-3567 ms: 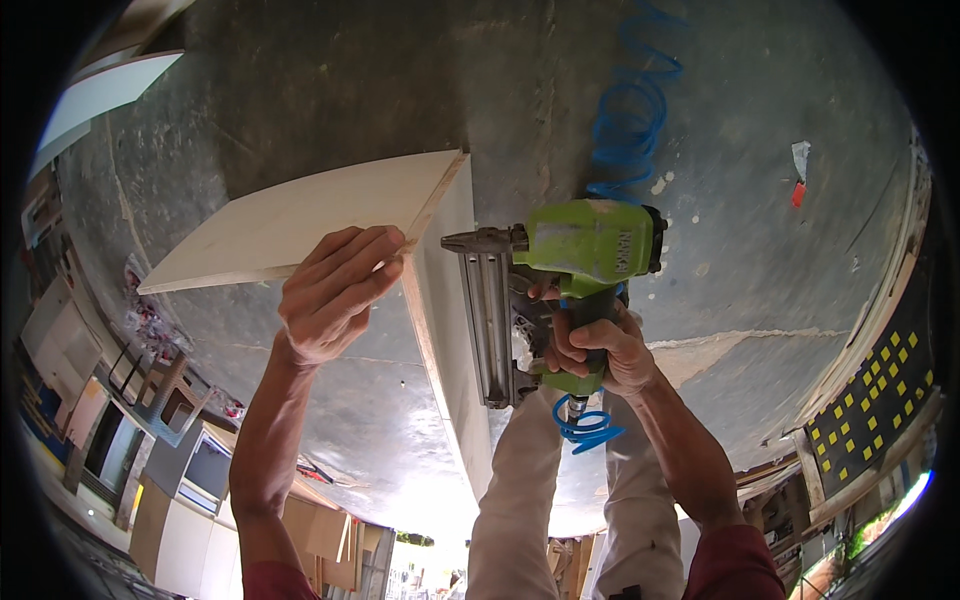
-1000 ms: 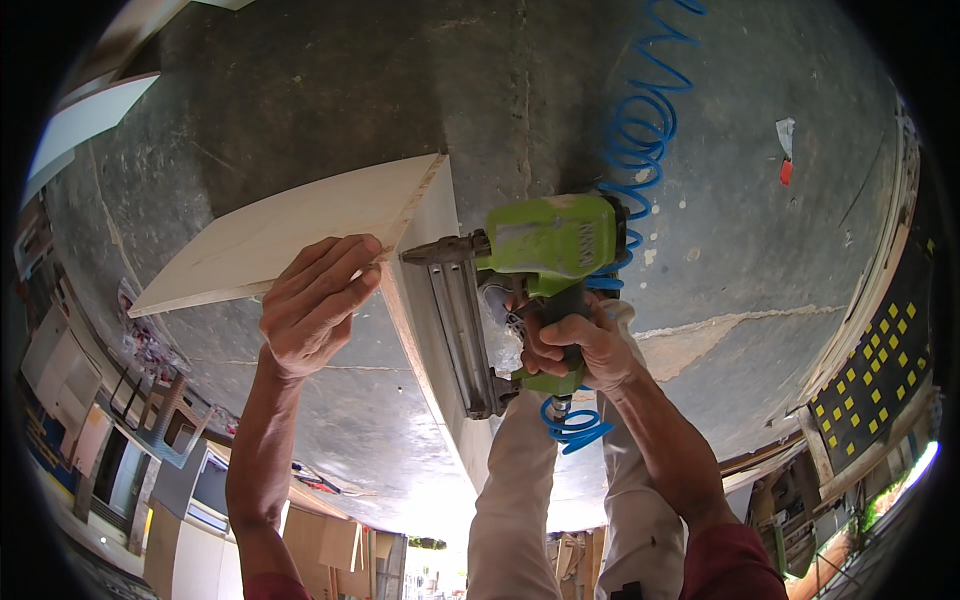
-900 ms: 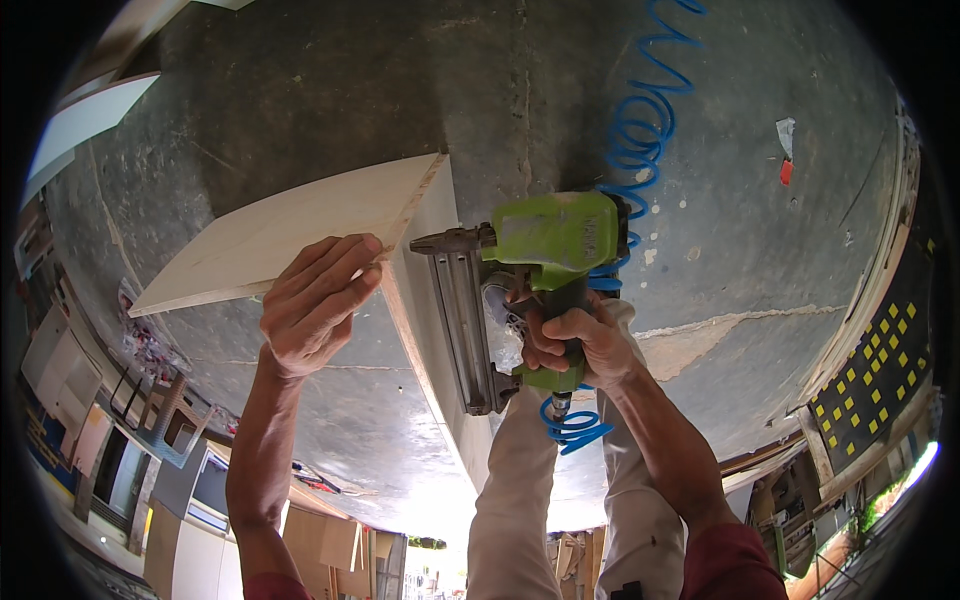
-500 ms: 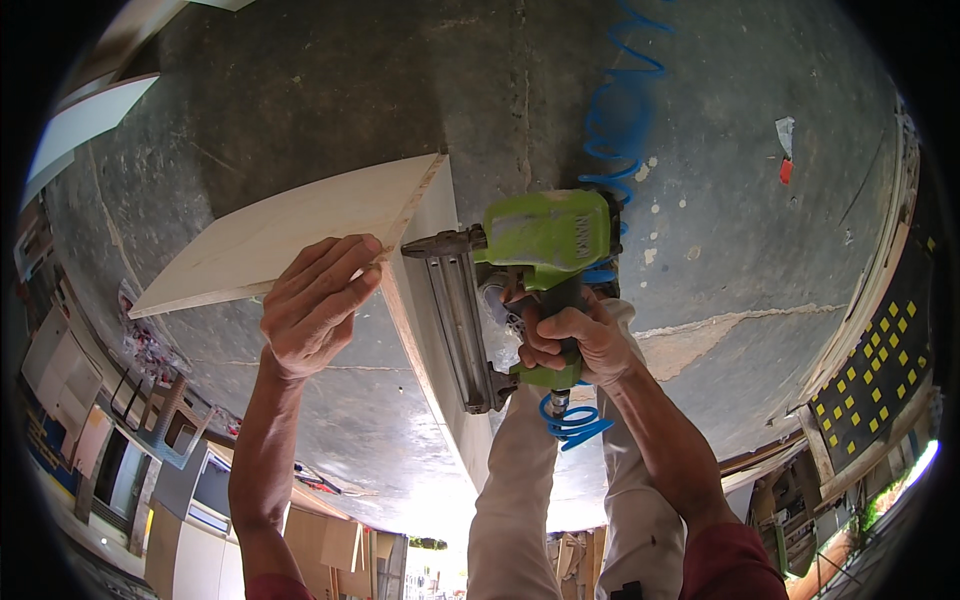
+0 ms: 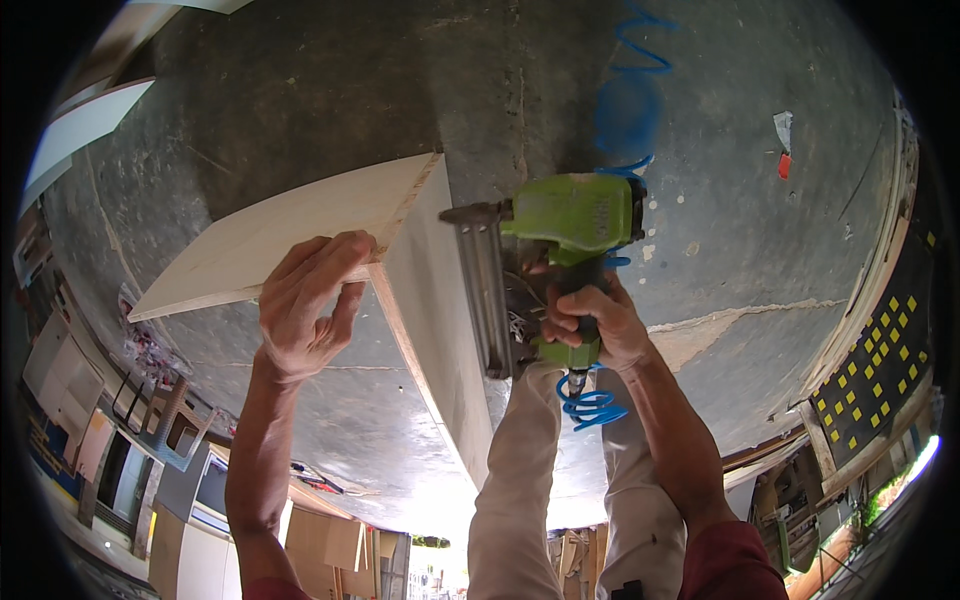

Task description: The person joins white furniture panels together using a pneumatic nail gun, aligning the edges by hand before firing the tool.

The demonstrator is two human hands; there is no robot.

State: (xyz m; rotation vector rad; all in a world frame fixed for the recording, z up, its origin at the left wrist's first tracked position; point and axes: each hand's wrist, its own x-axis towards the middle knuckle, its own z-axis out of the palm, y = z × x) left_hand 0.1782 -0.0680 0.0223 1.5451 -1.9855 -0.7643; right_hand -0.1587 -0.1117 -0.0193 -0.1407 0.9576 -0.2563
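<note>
My left hand [image 5: 310, 305] is closed around the near edge of a pale wood panel [image 5: 250, 225], fingers over the top and thumb lower down, close to its corner. This panel meets a second wood panel [image 5: 430, 310], set on edge, which runs toward my legs; together they form an angle. In my right hand [image 5: 612, 325] is a green nail gun [image 5: 565, 212], my fingers wrapped round its grip. Its dark nose points left, apart from the joined edge. A coiled blue air hose [image 5: 592, 408] hangs at the base of its handle.
A grey concrete floor [image 5: 330, 90] with cracks lies underneath. My legs [image 5: 520, 490] stand close to the second panel. More blue hose [image 5: 645, 50] stretches away at the top. A black mat with yellow squares [image 5: 870, 380] is at the right, and boards [image 5: 325, 540] stand at the lower left.
The nail gun has moved right and slightly up in my right hand, away from the panels' joined edge. My left hand stays at the corner, its fingers shifted slightly.
</note>
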